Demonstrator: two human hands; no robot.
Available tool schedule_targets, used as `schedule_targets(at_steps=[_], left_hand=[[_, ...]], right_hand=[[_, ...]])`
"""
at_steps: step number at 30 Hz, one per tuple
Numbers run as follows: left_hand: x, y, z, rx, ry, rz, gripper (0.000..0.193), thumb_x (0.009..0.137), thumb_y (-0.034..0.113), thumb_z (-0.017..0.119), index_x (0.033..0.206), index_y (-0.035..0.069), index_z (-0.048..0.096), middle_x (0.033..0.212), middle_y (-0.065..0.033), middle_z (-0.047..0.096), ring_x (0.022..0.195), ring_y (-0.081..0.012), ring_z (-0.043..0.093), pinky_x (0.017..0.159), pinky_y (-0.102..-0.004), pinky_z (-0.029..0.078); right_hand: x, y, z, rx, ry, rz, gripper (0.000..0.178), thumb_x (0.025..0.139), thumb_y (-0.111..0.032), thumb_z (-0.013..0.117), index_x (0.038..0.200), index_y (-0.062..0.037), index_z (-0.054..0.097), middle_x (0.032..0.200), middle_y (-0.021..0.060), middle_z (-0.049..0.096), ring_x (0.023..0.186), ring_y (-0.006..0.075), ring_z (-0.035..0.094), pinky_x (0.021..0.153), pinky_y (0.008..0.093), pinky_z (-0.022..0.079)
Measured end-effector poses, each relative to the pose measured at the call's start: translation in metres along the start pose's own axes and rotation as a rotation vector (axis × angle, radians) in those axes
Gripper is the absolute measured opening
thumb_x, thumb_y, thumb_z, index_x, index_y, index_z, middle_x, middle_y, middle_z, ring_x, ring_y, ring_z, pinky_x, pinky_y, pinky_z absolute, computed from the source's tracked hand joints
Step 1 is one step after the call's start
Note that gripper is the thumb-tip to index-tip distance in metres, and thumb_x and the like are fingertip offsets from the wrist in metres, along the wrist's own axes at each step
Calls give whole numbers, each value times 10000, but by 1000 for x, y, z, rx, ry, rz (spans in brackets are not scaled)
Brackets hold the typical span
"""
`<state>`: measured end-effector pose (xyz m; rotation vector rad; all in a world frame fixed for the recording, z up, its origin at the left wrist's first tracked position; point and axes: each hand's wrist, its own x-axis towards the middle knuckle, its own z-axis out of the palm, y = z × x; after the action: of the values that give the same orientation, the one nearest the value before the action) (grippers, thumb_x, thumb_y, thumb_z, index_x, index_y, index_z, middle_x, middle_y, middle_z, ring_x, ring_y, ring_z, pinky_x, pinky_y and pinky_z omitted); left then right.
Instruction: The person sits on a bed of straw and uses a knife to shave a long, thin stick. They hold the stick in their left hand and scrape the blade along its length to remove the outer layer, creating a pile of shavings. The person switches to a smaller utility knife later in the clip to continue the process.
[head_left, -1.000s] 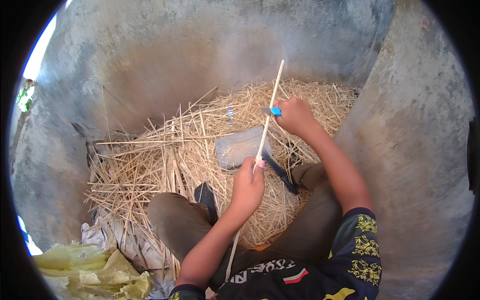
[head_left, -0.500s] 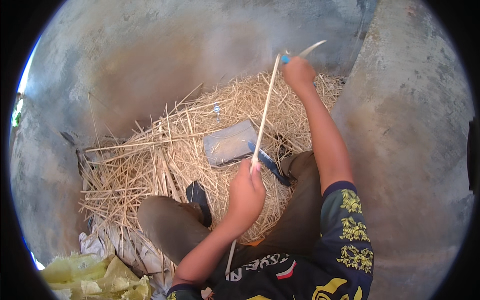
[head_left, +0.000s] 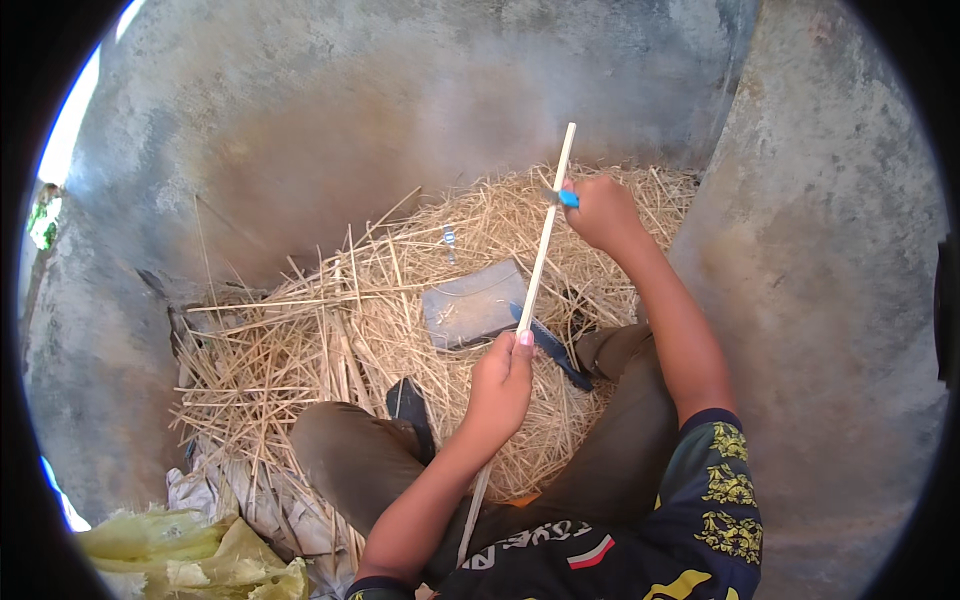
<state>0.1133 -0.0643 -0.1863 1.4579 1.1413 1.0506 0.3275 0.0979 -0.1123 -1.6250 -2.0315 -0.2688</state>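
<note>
A long, pale wooden stick (head_left: 545, 243) slants up and away from my lap, its far end standing free above the straw. My left hand (head_left: 503, 385) is closed around it about midway, thumb along the top. Below that hand the stick's lower part runs past my forearm to my shirt. In my closed right hand (head_left: 604, 212) is a small blue-handled knife (head_left: 568, 199), most of it hidden by the fingers. Its short grey blade lies across the stick, a little below the far end.
Straw-like shavings and thin strips (head_left: 270, 370) cover the floor between my legs. A grey block (head_left: 470, 305) lies there, with sandals (head_left: 410, 405) near it. Concrete walls (head_left: 400, 110) stand ahead and at the right (head_left: 830, 300). Yellowish plastic sheeting (head_left: 190, 560) lies at lower left.
My right hand has come down with the knife onto the stick. The curled shaving seen by it is gone from view, and the stick's far end now shows above the blade.
</note>
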Motion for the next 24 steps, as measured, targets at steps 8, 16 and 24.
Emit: schedule_targets(at_steps=[8, 16, 24], left_hand=[[-9, 21, -1, 342, 151, 64, 372, 1059, 309, 429, 839, 18, 502, 589, -73, 470, 521, -168, 470, 516, -357, 384], [-14, 28, 7, 387, 110, 90, 379, 1058, 296, 414, 833, 4, 502, 608, -134, 496, 538, -230, 504, 539, -383, 394], [-7, -3, -2, -72, -50, 24, 346, 1056, 364, 424, 860, 87, 489, 618, 8, 431, 483, -83, 387, 435, -257, 305]], right_hand=[[10, -17, 23, 24, 15, -64, 494, 1002, -281, 423, 629, -37, 635, 568, 164, 608, 537, 355, 618, 548, 478, 514], [50, 30, 11, -82, 231, 378, 317, 936, -252, 496, 824, -37, 700, 799, 189, 696, 756, 366, 698, 641, 478, 548], [28, 91, -7, 70, 64, 676, 274, 929, -235, 554, 956, -12, 711, 829, 163, 704, 761, 288, 707, 621, 386, 543]])
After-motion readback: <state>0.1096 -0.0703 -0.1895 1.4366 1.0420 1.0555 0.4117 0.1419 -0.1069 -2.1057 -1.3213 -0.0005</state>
